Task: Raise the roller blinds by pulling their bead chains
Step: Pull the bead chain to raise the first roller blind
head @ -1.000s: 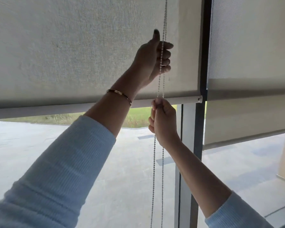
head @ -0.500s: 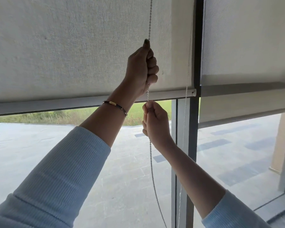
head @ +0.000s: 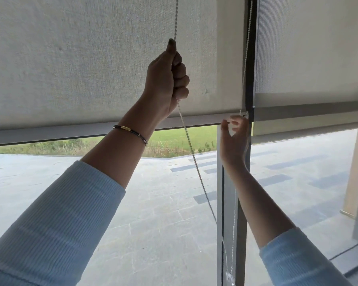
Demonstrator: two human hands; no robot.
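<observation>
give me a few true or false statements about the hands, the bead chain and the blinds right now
1. The left hand is closed around the silver bead chain. True.
2. The right hand grips the same strand below it. False: it is open, off near the dark window post.
3. The beige fabric roller blind is fully raised. False: it covers the upper window.
4. A dark and gold bracelet sits on the left wrist. True.
</observation>
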